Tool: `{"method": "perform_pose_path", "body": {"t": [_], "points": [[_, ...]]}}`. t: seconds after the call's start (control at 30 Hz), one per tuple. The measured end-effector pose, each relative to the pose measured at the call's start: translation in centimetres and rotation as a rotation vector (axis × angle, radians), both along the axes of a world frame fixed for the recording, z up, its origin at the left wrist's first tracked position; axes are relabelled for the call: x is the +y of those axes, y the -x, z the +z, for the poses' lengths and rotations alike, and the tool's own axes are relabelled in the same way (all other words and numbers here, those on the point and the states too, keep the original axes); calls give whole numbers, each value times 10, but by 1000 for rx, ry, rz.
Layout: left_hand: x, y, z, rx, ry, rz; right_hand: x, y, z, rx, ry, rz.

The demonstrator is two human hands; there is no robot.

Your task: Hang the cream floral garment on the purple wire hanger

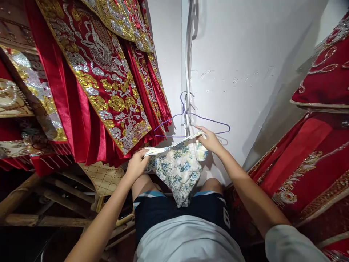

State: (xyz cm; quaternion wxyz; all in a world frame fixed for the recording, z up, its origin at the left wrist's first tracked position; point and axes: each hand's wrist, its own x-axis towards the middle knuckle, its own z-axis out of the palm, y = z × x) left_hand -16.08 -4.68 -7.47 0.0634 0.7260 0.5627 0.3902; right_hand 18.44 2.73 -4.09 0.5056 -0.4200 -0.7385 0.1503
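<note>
A floral garment (178, 165), white with blue and yellow flowers, hangs between my two hands by its light edge. My left hand (137, 164) pinches the left end of that edge. At the upper right end, my right hand (209, 140) grips the cloth with thumb and fingers. Just above the garment, a purple wire hanger (183, 109) hangs at the wall with nothing on it. The cloth sags to a point over my lap. Whether the garment's edge touches the hanger's lower bar I cannot tell.
Red robes with gold and silver embroidery (109, 80) hang at the left, close to my left hand. More red beaded garments (308, 163) hang at the right. A bamboo frame (49, 203) stands low on the left. A white cable (187, 54) runs down the wall (234, 47).
</note>
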Motion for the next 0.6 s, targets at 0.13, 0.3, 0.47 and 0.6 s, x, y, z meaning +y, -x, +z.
{"method": "perform_pose_path", "body": {"t": [0.13,0.3,0.47,0.6], "points": [[6,-10,0,39,71,-4,16,1,-10,-66,120,-23],[13,-25,4,2,64,14,1,-12,-5,21,87,-147],[24,-43,32,-129,-31,95,-7,-13,1,62,111,-143],[43,-69,61,-179,-204,-2,-10,-8,-4,103,171,-78]]}}
